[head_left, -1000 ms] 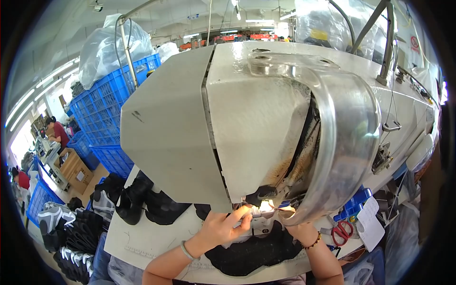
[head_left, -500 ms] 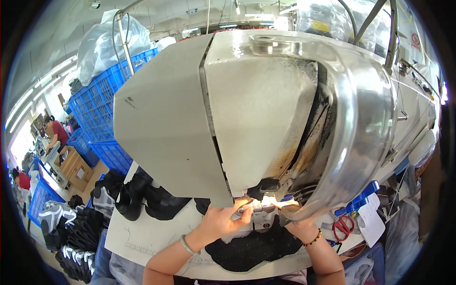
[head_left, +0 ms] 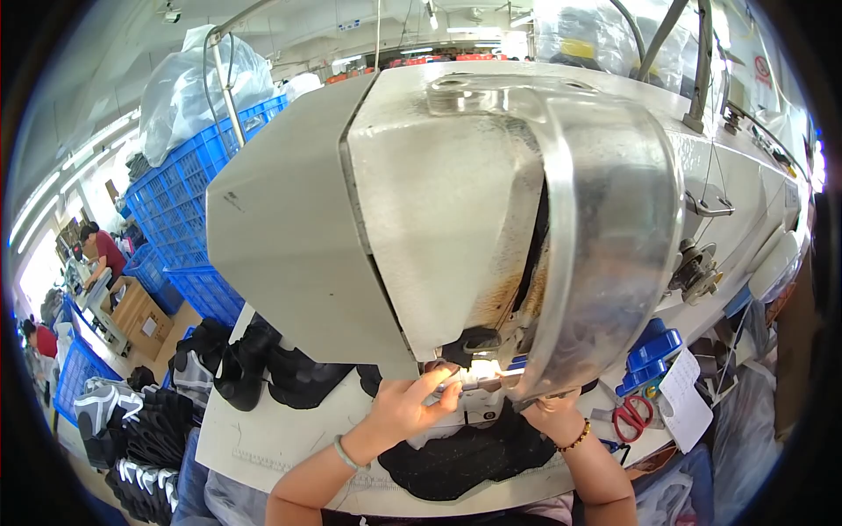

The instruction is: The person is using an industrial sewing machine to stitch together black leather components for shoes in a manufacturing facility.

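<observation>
I see the black, wavy-edged fabric piece point(head_left: 465, 465) on the white, flat surface point(head_left: 254, 438); dragging could bunch it. I can't tell what the left hand point(head_left: 403, 410) or right hand point(head_left: 554, 421) pinches; fingers point(head_left: 431, 382) slipping under the pale metal machine head point(head_left: 438, 219) could get nipped.

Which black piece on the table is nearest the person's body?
The wavy-edged black piece between the forearms; the black pieces left of the left hand lie farther back.
</observation>
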The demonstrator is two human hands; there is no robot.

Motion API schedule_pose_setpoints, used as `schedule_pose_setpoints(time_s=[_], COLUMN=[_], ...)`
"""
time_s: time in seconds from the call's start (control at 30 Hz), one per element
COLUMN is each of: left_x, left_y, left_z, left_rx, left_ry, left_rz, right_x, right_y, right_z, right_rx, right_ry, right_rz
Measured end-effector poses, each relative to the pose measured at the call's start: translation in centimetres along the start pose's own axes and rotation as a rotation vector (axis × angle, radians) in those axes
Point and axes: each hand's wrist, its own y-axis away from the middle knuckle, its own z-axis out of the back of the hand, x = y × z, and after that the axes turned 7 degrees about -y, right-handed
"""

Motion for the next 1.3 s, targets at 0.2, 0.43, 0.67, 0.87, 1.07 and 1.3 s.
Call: schedule_pose_setpoints(time_s=[0.2,0.43,0.67,0.87,1.07,1.3], left_x=[0.4,-0.3,0.1,0.4,0.9,1.4], left_y=[-0.1,-0.5,-0.5,0.5,3.3,-0.3], left_z=[-0.3,0.0,-0.2,0.0,-0.2,-0.9], left_rx=[-0.114,-0.137,-0.160,-0.056,-0.341,0.124], left_ry=[-0.061,-0.032,0.011,-0.071,0.270,0.941], left_rz=[-0.113,-0.059,-0.048,-0.071,0.280,1.060], right_x=[-0.7,-1.3,-0.9,0.7,0.2,0.0], right_y=[0.4,1.2,0.6,-0.3,0.5,0.0], right_z=[-0.5,-1.1,-0.7,0.6,-0.3,-0.3], right_rx=[-0.010,0.000,0.010,0.021,0.017,0.029], right_ry=[-0.017,-0.040,-0.068,-0.091,-0.128,-0.179], right_rz=[-0.015,-0.036,-0.038,-0.007,0.038,0.047])
